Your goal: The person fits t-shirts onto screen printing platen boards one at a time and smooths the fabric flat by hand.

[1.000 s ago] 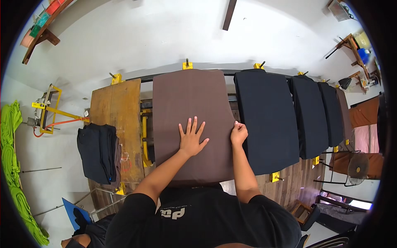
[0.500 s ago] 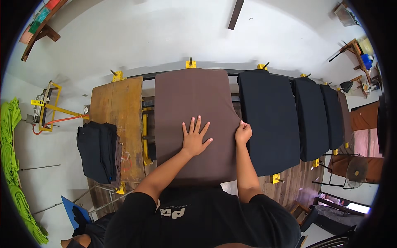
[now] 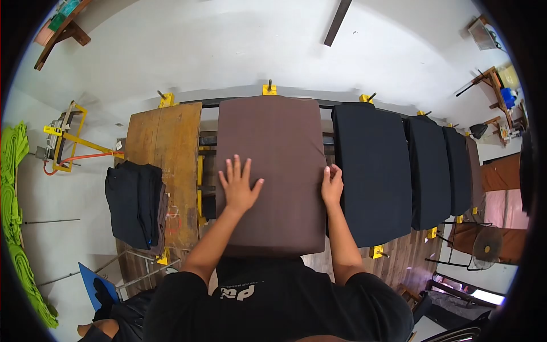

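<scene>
A brown cloth (image 3: 273,142) lies smooth over a flat board in front of me, covering it from end to end. My left hand (image 3: 239,188) rests flat on the cloth's left part, fingers spread. At the cloth's right edge is my right hand (image 3: 333,185), its thumb and fingers upright and slightly apart, with no fabric visibly pinched between them. Right of it, a black cloth (image 3: 373,171) covers the neighbouring board. On the left, a folded pile of dark garments (image 3: 134,205) lies across a bare wooden board (image 3: 171,137).
More black-covered boards (image 3: 431,171) continue to the right along a rail with yellow clamps (image 3: 269,89). A yellow-framed device (image 3: 62,137) with an orange hose stands at left, near hanging green fabric (image 3: 14,176). A fan (image 3: 486,249) stands at right.
My right hand has let go of the cloth's right edge, and the pulled-out corner there now lies flat. My left hand has slid left across the cloth.
</scene>
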Demonstrator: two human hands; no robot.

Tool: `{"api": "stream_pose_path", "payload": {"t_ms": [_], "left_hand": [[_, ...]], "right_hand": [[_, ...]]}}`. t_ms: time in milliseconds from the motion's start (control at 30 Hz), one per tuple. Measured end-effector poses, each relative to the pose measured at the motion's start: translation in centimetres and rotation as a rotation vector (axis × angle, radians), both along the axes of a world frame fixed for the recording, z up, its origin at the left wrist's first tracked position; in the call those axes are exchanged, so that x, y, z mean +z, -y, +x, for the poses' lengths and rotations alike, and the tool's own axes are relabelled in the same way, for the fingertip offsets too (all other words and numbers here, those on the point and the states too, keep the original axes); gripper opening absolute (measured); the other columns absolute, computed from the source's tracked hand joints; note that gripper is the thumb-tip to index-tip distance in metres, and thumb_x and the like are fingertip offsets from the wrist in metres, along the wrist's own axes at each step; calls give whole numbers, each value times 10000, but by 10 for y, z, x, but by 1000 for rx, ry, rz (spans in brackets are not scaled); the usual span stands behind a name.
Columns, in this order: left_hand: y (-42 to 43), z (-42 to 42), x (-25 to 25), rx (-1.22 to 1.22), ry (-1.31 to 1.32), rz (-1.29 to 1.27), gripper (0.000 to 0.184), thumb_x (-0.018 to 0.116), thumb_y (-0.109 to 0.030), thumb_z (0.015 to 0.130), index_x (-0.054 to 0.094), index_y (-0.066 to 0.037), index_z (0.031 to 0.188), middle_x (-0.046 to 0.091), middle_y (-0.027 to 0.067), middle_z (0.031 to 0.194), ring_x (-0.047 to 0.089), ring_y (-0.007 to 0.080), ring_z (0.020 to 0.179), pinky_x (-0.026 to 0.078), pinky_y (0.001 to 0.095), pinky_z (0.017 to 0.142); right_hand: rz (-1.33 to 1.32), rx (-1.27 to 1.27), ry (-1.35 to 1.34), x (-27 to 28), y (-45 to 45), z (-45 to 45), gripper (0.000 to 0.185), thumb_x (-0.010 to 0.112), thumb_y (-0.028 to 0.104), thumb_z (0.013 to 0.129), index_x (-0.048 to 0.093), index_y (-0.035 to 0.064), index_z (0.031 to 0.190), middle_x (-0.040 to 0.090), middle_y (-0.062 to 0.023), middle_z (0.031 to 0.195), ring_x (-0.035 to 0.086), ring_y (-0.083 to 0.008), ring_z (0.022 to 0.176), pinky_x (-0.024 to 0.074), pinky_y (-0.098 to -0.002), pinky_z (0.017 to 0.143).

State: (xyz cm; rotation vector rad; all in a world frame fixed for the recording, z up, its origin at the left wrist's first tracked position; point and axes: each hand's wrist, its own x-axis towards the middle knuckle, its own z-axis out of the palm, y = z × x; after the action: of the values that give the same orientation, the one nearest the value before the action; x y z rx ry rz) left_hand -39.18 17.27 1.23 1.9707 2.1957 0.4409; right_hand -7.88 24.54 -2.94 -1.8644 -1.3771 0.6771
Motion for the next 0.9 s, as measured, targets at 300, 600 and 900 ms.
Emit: {"api": "stream_pose_path", "payload": {"t_ms": [300,600,900], "left_hand": [[-2,-38,-13,81,45,-90,751,549,-566,1018,405,-116,1602,240,219,1707,122,448,1600,76,710,1223],[-152,-78,-22,-11,-5,51,744,554,-572,1013,385,-177,1621,220,200,1722,159,440,1594,148,649,1247],[-216,-104,-41,-80,-98,22,820,516,-654,1000,305,-226,1667,181,157,1746,157,394,1604,127,575,1281]], "right_hand": [[-357,65,116,13,-44,-28,725,521,509,1052,443,-57,1499,576,-318,1427,564,-479,1312,448,-534,1091],[143,340,387,-7,-164,-59,698,423,523,1087,385,53,1602,271,-235,1698,283,-416,1561,313,-526,1222],[52,502,529,-19,-229,-51,867,401,635,1052,208,61,1673,165,-134,1756,171,-359,1610,207,-505,1279]]}}
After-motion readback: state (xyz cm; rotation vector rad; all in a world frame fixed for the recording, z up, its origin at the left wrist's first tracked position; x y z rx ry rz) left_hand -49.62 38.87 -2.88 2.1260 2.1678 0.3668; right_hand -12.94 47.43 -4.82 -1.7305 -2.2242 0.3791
